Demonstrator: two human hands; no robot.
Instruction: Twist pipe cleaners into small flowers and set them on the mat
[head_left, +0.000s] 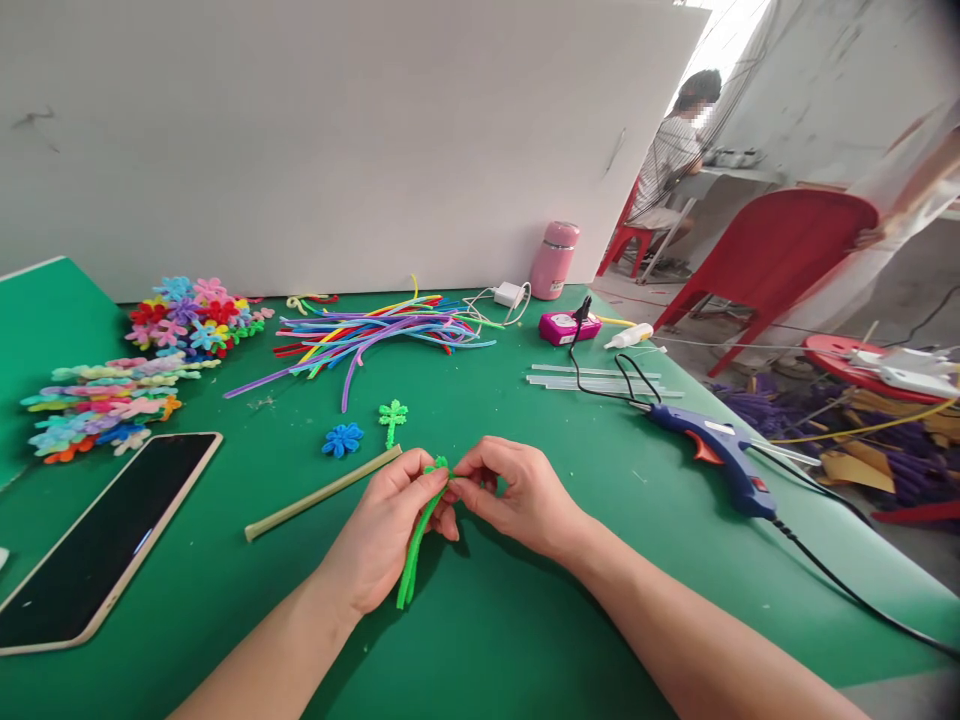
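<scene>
My left hand is closed on a bright green pipe cleaner, whose doubled strands hang down below the thumb. At the pipe cleaner's looped upper end, my right hand pinches with thumb and forefinger; part of that end is hidden by the fingers. Just beyond my hands lie a finished-looking green pipe-cleaner stem with leaf loops and a blue pipe-cleaner flower. A pale tan stick lies slanted beside my left hand.
Left are a phone and piled pipe-cleaner flowers. Loose pipe cleaners lie at the back, near a pink bottle. A corded glue gun and clear glue sticks are right. A person sits beyond the white panel.
</scene>
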